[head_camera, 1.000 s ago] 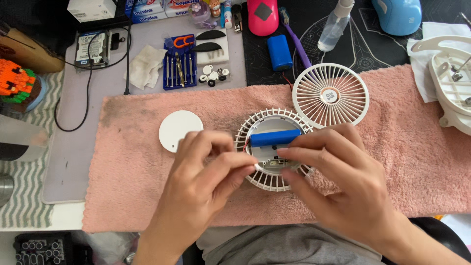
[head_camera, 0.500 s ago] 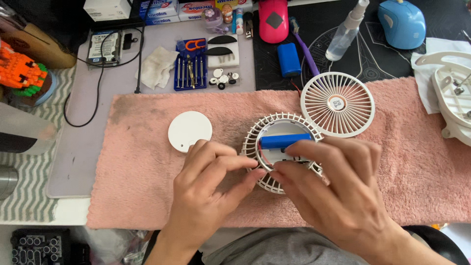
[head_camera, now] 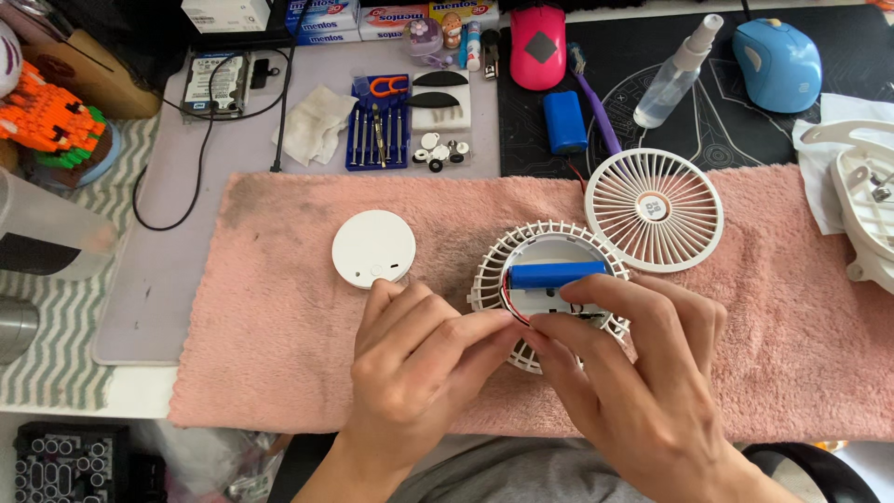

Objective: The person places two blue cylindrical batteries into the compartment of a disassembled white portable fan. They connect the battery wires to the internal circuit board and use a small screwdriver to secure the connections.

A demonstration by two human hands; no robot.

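Observation:
A round white fan housing (head_camera: 503,265) lies on the pink towel (head_camera: 279,307), with a blue cylindrical battery (head_camera: 557,273) seated across its middle and thin red and black wires below it. My left hand (head_camera: 419,359) pinches at the wires at the housing's lower left edge. My right hand (head_camera: 633,363) covers the lower right of the housing, fingertips resting just under the battery. A white round cover disc (head_camera: 373,248) lies to the left, and a white fan grille (head_camera: 655,210) lies to the upper right.
Behind the towel sit a blue screwdriver set (head_camera: 377,126), small white parts (head_camera: 440,154), a spare blue battery (head_camera: 564,121), a purple brush (head_camera: 596,116), a spray bottle (head_camera: 675,70), pink (head_camera: 537,33) and blue (head_camera: 778,61) mice. Another white fan part (head_camera: 861,200) lies at the right edge.
Both hands stay on the housing; fingers shifted slightly around the wires below the battery. The camera view drifted a little.

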